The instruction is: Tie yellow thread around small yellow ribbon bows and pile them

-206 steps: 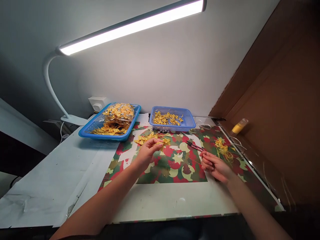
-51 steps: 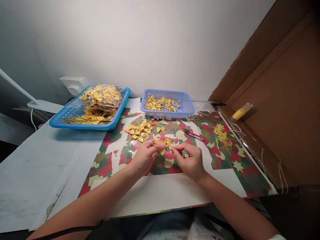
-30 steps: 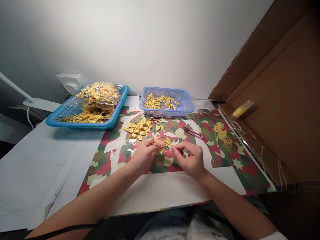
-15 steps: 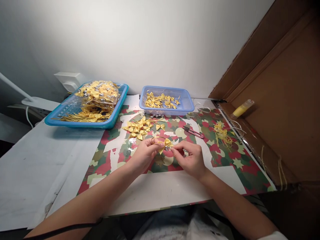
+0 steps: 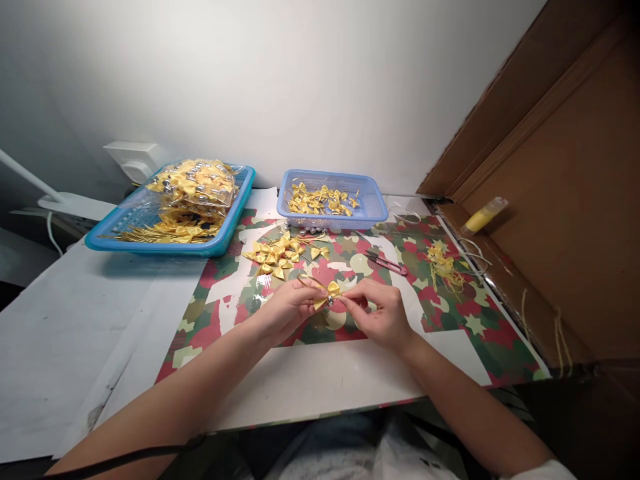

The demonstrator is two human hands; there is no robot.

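My left hand pinches a small yellow ribbon bow with a gold cord loop and a tiny silver bell, just above the patterned mat. My right hand meets it from the right, its fingertips pinched at the bow's right side on the cord. A loose pile of yellow bows lies on the mat just beyond my left hand. Small red thread snips rest on the mat beyond my right hand.
A red, green and cream patterned mat covers the table. At the back stand a large blue tray with bagged bows and a smaller blue basket of bows. A heap of yellow thread scraps lies right. A brown board with a yellow tube bounds the right side.
Since 6.9 s ago my right hand came in from the right to join the left at the bow. Over the last second both hands stay together with small finger movements.
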